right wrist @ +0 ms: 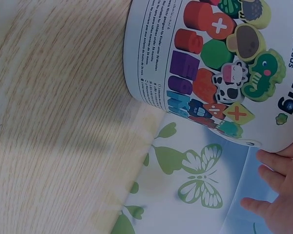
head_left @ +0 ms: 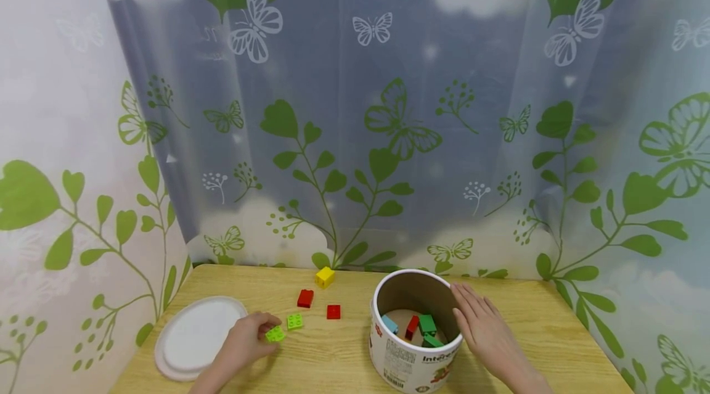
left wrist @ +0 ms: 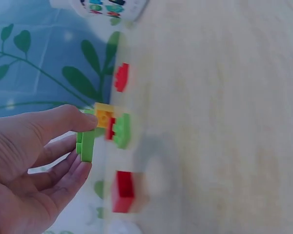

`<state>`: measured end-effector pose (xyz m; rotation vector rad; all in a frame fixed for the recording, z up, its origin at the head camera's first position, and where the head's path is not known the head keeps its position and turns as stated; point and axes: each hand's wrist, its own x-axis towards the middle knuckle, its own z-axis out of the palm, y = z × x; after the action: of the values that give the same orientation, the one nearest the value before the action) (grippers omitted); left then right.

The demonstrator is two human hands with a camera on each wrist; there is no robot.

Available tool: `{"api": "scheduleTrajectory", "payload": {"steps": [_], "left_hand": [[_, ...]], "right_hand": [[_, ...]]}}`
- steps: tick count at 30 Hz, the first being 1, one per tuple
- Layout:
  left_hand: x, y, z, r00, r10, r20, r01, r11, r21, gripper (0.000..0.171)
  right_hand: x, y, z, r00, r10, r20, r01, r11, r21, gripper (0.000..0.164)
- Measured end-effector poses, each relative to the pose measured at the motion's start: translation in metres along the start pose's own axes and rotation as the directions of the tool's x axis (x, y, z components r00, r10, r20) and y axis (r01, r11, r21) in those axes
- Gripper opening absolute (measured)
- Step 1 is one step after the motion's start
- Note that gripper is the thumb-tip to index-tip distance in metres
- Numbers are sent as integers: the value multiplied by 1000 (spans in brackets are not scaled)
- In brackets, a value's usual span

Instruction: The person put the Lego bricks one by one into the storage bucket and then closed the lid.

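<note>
My left hand (head_left: 244, 342) pinches a lime-green toy brick (left wrist: 88, 146) between thumb and fingertips, low above the table. Just beyond it lies a second lime-green brick (head_left: 294, 321), studs up. Two red bricks (head_left: 305, 298) and a yellow brick (head_left: 325, 277) sit farther back. My right hand (head_left: 488, 332) rests with straight fingers against the right rim of a round white tub (head_left: 407, 357). Inside the tub are a light blue brick (head_left: 390, 324), a red brick (head_left: 412, 327) and green bricks (head_left: 427, 324). Printed toy shapes cover its outer wall in the right wrist view.
A round white lid (head_left: 199, 335) lies on the wooden table (head_left: 327, 369) at the left. Behind the table hangs a curtain (head_left: 344, 197) printed with leaves and butterflies, also along both sides. In the left wrist view, a red block (left wrist: 123, 192) stands nearer.
</note>
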<state>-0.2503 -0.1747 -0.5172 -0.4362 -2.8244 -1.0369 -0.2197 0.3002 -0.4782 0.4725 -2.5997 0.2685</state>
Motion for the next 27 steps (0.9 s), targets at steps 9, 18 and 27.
{"api": "scheduleTrajectory", "payload": {"steps": [9, 18, 27], "left_hand": [[15, 24, -12, 999, 41, 4, -41, 999, -17, 33], [27, 41, -17, 993, 118, -15, -118, 993, -4, 32], [40, 62, -21, 987, 162, 10, -162, 986, 31, 34]], "right_hand": [[0, -2, -2, 1000, 4, 12, -4, 1000, 0, 49], [1, 0, 1, 1000, 3, 7, -3, 1000, -6, 49], [1, 0, 0, 1000, 17, 18, -17, 1000, -7, 49]]}}
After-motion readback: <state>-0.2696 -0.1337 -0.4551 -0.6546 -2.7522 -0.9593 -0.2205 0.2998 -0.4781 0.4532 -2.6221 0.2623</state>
